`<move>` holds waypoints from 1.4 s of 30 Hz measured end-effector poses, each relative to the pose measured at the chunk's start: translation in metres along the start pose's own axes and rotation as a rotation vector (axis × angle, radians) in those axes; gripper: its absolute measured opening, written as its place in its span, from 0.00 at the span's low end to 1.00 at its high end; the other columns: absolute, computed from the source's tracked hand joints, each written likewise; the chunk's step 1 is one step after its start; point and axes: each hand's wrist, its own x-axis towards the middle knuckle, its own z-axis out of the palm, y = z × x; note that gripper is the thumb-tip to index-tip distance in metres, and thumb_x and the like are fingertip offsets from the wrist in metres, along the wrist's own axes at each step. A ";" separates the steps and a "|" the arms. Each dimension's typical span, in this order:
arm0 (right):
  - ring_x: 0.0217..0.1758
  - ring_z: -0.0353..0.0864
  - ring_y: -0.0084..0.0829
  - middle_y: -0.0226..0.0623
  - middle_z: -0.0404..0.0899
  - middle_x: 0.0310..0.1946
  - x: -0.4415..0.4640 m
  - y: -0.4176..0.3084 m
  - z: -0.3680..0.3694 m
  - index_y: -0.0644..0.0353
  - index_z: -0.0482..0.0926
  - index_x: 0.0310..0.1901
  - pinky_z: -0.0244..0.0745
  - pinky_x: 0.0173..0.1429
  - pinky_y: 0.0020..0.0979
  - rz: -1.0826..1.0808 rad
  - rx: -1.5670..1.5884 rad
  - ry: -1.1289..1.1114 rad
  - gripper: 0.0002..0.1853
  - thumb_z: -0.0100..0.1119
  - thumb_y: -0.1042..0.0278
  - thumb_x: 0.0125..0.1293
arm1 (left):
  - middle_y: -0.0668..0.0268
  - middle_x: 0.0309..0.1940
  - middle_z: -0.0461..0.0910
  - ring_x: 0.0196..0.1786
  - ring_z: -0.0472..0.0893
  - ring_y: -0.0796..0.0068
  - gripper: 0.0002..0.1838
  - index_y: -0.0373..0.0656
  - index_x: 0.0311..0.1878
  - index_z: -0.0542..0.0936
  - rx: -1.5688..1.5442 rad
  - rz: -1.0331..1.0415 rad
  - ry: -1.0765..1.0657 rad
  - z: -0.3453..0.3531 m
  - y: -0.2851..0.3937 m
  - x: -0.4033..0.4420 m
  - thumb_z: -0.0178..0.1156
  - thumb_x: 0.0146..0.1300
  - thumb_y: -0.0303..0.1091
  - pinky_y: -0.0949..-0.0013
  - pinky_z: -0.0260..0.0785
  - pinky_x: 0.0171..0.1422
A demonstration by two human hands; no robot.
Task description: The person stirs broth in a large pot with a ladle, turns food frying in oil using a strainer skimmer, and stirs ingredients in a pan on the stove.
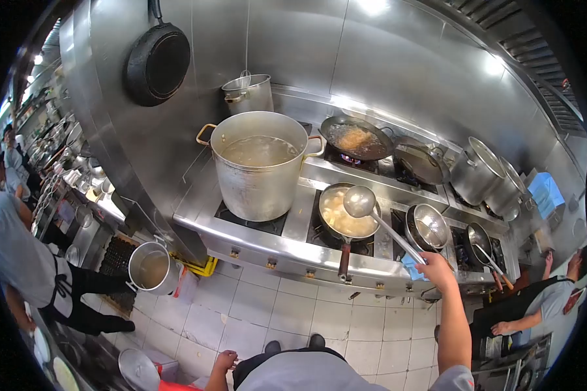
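My right hand is closed around the handle of a long metal ladle. The ladle's bowl is over the right side of a frying pan that holds pale pieces in a cloudy, light broth. Whether the bowl touches the broth I cannot tell. This pan sits on a front burner, its dark handle pointing toward me. Low beside my body, my left hand has curled fingers; what they hold, if anything, is hidden.
A large stockpot of liquid stands left of the pan. Behind, a wok bubbles over a flame. More pans and tall pots line the right. People work at left and right. A liquid-filled pot stands low at left.
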 end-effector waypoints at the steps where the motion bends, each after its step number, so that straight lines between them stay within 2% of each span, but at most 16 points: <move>1: 0.23 0.72 0.19 0.29 0.77 0.22 -0.007 -0.008 -0.003 0.62 0.77 0.50 0.68 0.28 0.25 -0.005 0.001 -0.007 0.19 0.61 0.73 0.54 | 0.60 0.33 0.81 0.28 0.80 0.69 0.17 0.39 0.49 0.75 0.001 -0.003 0.005 -0.004 -0.001 0.000 0.57 0.58 0.35 0.68 0.75 0.26; 3: 0.27 0.74 0.23 0.35 0.78 0.24 -0.019 -0.026 -0.009 0.62 0.79 0.46 0.70 0.34 0.28 -0.040 0.000 -0.040 0.17 0.63 0.72 0.53 | 0.60 0.32 0.81 0.27 0.79 0.69 0.17 0.39 0.49 0.76 -0.002 -0.011 0.022 -0.015 -0.005 0.000 0.57 0.58 0.36 0.67 0.75 0.26; 7: 0.27 0.70 0.23 0.35 0.77 0.25 -0.043 -0.067 -0.025 0.60 0.77 0.49 0.69 0.34 0.27 -0.160 -0.115 -0.151 0.19 0.64 0.72 0.53 | 0.61 0.31 0.81 0.27 0.79 0.71 0.16 0.40 0.48 0.77 -0.015 -0.042 0.058 -0.023 -0.009 -0.005 0.57 0.58 0.38 0.68 0.74 0.26; 11: 0.27 0.73 0.24 0.39 0.78 0.28 -0.066 -0.130 -0.039 0.61 0.77 0.51 0.70 0.35 0.27 -0.226 -0.122 -0.293 0.22 0.66 0.73 0.51 | 0.64 0.32 0.81 0.28 0.79 0.74 0.18 0.41 0.47 0.79 0.009 0.148 0.010 -0.007 -0.001 0.000 0.57 0.58 0.41 0.70 0.73 0.28; 13: 0.28 0.78 0.31 0.46 0.79 0.30 -0.074 -0.154 -0.045 0.61 0.77 0.50 0.72 0.35 0.29 -0.331 -0.214 -0.335 0.23 0.68 0.71 0.49 | 0.65 0.34 0.81 0.30 0.79 0.74 0.19 0.43 0.50 0.78 -0.005 0.195 -0.046 0.010 0.035 -0.023 0.57 0.58 0.42 0.70 0.73 0.31; 17: 0.29 0.80 0.43 0.48 0.79 0.29 -0.086 -0.193 -0.060 0.66 0.79 0.45 0.73 0.34 0.32 -0.626 -0.262 -0.364 0.25 0.71 0.64 0.44 | 0.66 0.39 0.80 0.37 0.79 0.73 0.20 0.46 0.55 0.75 0.004 0.250 -0.175 0.035 0.066 -0.026 0.56 0.61 0.43 0.70 0.74 0.37; 21: 0.25 0.80 0.42 0.45 0.79 0.24 -0.084 -0.194 -0.082 0.69 0.80 0.42 0.71 0.27 0.32 -0.919 -0.294 -0.395 0.26 0.72 0.58 0.44 | 0.62 0.38 0.81 0.35 0.79 0.70 0.18 0.42 0.50 0.78 -0.011 0.284 -0.076 0.042 0.058 -0.026 0.56 0.60 0.42 0.67 0.73 0.39; 23: 0.22 0.80 0.38 0.42 0.79 0.22 -0.085 -0.213 -0.103 0.67 0.80 0.43 0.71 0.24 0.30 -0.730 -0.312 -0.629 0.25 0.71 0.56 0.48 | 0.60 0.38 0.81 0.34 0.80 0.67 0.18 0.41 0.48 0.79 0.104 0.298 -0.034 0.039 0.049 -0.026 0.55 0.60 0.42 0.65 0.73 0.41; 24: 0.22 0.80 0.38 0.42 0.79 0.22 -0.091 -0.224 -0.112 0.67 0.80 0.43 0.71 0.24 0.30 -0.750 -0.316 -0.640 0.25 0.71 0.56 0.48 | 0.59 0.38 0.81 0.34 0.80 0.66 0.18 0.41 0.48 0.79 0.152 0.312 -0.020 0.038 0.039 -0.021 0.55 0.60 0.42 0.65 0.73 0.42; 27: 0.54 0.75 0.45 0.45 0.76 0.52 -0.125 -0.261 -0.121 0.61 0.76 0.54 0.65 0.60 0.39 -0.660 -0.626 -0.605 0.23 0.61 0.61 0.58 | 0.58 0.38 0.81 0.34 0.80 0.65 0.18 0.41 0.48 0.79 0.300 0.335 0.039 0.034 -0.009 0.007 0.54 0.60 0.42 0.64 0.72 0.42; 31: 0.48 0.77 0.39 0.42 0.79 0.46 -0.126 -0.273 -0.118 0.62 0.75 0.55 0.68 0.54 0.36 -0.818 -0.580 -0.634 0.21 0.58 0.65 0.60 | 0.56 0.38 0.81 0.34 0.80 0.62 0.18 0.41 0.47 0.79 0.412 0.243 0.139 0.020 -0.089 0.036 0.54 0.59 0.42 0.63 0.72 0.43; 32: 0.46 0.77 0.37 0.41 0.79 0.45 -0.120 -0.261 -0.119 0.62 0.75 0.55 0.69 0.52 0.37 -0.627 -0.426 -0.731 0.21 0.58 0.66 0.60 | 0.55 0.38 0.81 0.34 0.80 0.62 0.18 0.41 0.47 0.79 0.416 0.210 0.164 0.015 -0.102 0.039 0.54 0.59 0.42 0.62 0.72 0.44; 34: 0.47 0.77 0.37 0.41 0.79 0.46 -0.121 -0.265 -0.119 0.61 0.75 0.55 0.68 0.54 0.36 -0.627 -0.453 -0.733 0.21 0.58 0.66 0.60 | 0.54 0.38 0.81 0.35 0.80 0.60 0.19 0.41 0.48 0.79 0.566 0.267 0.077 0.003 -0.120 0.040 0.54 0.59 0.43 0.62 0.72 0.44; 36: 0.47 0.77 0.37 0.40 0.80 0.46 -0.125 -0.271 -0.121 0.61 0.75 0.55 0.67 0.55 0.36 -0.613 -0.484 -0.727 0.21 0.58 0.65 0.60 | 0.53 0.38 0.81 0.36 0.80 0.58 0.20 0.41 0.48 0.79 0.769 0.343 -0.039 0.005 -0.120 0.037 0.54 0.58 0.44 0.61 0.72 0.44; 38: 0.50 0.76 0.38 0.40 0.79 0.48 -0.132 -0.279 -0.121 0.60 0.75 0.56 0.64 0.59 0.36 -0.858 -0.703 -0.598 0.22 0.58 0.64 0.60 | 0.53 0.38 0.81 0.36 0.80 0.58 0.20 0.41 0.48 0.79 0.680 0.358 0.018 0.007 -0.104 0.028 0.54 0.58 0.44 0.61 0.72 0.44; 42: 0.54 0.74 0.39 0.41 0.79 0.50 -0.131 -0.275 -0.126 0.61 0.74 0.57 0.62 0.61 0.38 -0.837 -0.633 -0.647 0.23 0.57 0.63 0.61 | 0.52 0.38 0.81 0.36 0.80 0.58 0.19 0.41 0.47 0.79 0.586 0.416 0.092 0.009 -0.076 0.013 0.55 0.58 0.44 0.61 0.72 0.44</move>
